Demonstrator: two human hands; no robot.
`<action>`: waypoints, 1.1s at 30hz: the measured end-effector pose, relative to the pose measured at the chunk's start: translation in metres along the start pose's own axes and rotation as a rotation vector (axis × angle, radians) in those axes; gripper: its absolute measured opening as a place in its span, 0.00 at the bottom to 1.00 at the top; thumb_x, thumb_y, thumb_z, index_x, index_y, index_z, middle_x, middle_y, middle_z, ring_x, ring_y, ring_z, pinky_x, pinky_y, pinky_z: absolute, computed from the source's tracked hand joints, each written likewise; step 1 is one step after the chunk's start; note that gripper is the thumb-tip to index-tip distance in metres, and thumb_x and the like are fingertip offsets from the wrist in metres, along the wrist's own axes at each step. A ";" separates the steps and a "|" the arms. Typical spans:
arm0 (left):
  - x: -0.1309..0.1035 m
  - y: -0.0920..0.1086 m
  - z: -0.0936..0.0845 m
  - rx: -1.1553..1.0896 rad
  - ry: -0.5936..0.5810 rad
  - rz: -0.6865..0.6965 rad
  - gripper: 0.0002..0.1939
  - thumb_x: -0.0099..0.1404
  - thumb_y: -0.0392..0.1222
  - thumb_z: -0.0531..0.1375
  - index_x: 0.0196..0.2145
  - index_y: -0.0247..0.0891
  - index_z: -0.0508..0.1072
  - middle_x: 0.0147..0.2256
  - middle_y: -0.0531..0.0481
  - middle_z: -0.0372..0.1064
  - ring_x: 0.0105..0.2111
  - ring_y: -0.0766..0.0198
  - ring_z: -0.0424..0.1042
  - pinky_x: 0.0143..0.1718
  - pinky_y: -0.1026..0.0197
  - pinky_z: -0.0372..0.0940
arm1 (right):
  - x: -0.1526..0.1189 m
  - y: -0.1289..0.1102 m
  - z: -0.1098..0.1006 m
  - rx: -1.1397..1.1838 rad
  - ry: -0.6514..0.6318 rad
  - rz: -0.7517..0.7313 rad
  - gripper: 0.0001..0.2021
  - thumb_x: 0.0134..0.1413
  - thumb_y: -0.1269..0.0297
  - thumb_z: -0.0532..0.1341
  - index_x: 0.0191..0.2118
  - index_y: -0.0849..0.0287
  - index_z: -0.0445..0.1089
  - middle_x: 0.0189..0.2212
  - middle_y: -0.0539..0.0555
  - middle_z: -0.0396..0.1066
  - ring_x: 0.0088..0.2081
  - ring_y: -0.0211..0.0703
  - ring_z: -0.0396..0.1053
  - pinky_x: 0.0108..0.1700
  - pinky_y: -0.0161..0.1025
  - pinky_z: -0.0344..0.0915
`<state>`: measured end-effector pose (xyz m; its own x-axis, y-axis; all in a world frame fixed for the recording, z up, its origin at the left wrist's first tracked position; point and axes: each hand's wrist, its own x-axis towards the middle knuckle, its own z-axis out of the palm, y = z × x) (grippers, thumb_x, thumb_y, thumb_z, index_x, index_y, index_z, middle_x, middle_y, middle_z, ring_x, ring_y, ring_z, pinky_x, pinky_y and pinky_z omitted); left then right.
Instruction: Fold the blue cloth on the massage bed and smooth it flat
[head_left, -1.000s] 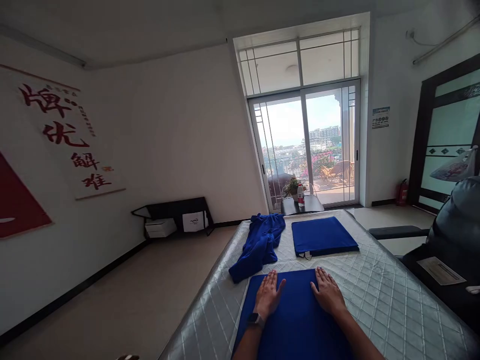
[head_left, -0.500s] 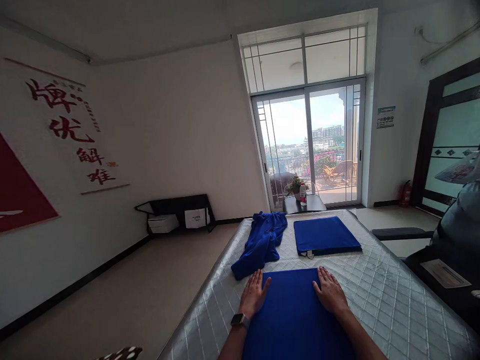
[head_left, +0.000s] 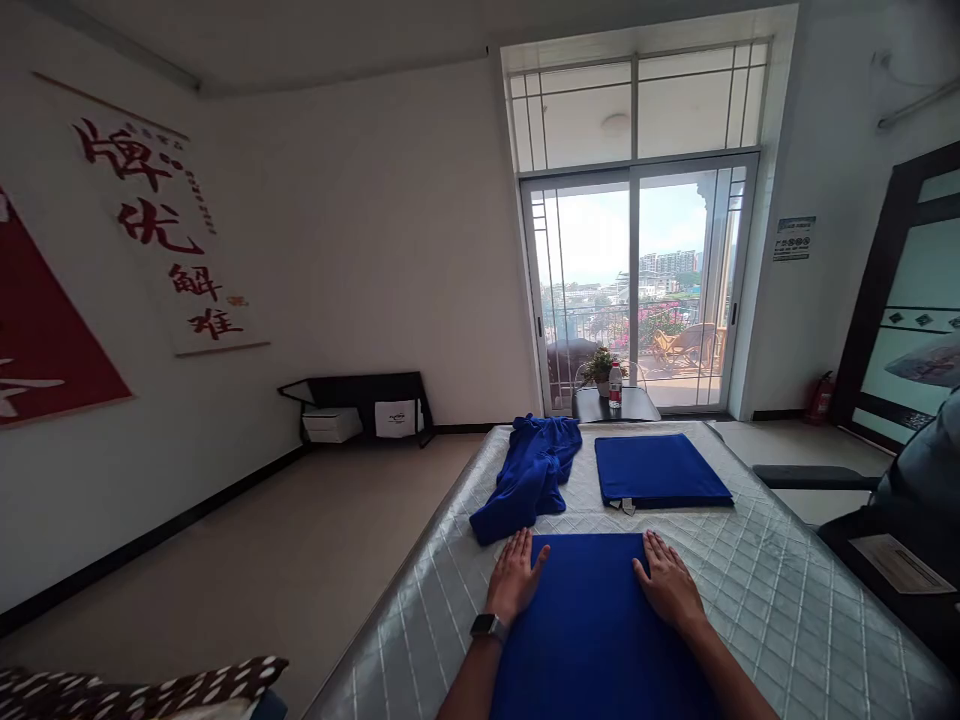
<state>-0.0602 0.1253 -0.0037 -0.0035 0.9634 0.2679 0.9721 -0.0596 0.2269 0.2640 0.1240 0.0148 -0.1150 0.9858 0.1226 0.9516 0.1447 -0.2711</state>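
Flat on the quilted silver mattress (head_left: 780, 590) lies a smooth blue cloth (head_left: 592, 630), its near end cut off by the frame. My left hand (head_left: 514, 580) rests on its far left edge, fingers stretched forward, a watch on the wrist. At the far right edge my right hand (head_left: 670, 582) lies flat, its thumb angled inward over the cloth. Neither hand grips anything. Beyond my left hand is a crumpled blue garment (head_left: 529, 480). A neatly folded blue cloth (head_left: 660, 470) with small white tags lies beyond my right hand.
A small table (head_left: 634, 405) behind the mattress bears a potted plant (head_left: 598, 368) and a bottle (head_left: 615, 388). To the right is a dark chair (head_left: 847, 530) with a paper on it. A brown spotted cloth (head_left: 217, 685) shows at lower left.
The camera view has shifted slightly, so everything sits a little further right and more of the spotted cloth shows. Both hands stay flat at the blue cloth's edges.
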 end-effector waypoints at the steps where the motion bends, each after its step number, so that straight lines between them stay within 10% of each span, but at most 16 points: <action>1: 0.000 0.000 0.000 -0.005 0.007 0.003 0.40 0.72 0.65 0.37 0.67 0.33 0.57 0.67 0.39 0.53 0.67 0.51 0.51 0.66 0.46 0.49 | 0.000 0.000 0.001 -0.005 -0.002 0.002 0.36 0.63 0.49 0.41 0.71 0.65 0.44 0.71 0.55 0.44 0.71 0.43 0.38 0.70 0.44 0.35; 33: -0.003 0.009 -0.013 0.072 -0.067 -0.019 0.40 0.72 0.62 0.34 0.67 0.29 0.54 0.68 0.39 0.50 0.68 0.52 0.49 0.67 0.49 0.46 | -0.003 -0.006 -0.008 -0.055 -0.056 0.024 0.35 0.64 0.50 0.40 0.71 0.65 0.42 0.71 0.55 0.41 0.71 0.41 0.37 0.69 0.42 0.34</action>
<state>-0.0546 0.1184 0.0094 -0.0089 0.9797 0.2004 0.9863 -0.0244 0.1631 0.2610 0.1198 0.0237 -0.1064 0.9923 0.0627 0.9684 0.1178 -0.2200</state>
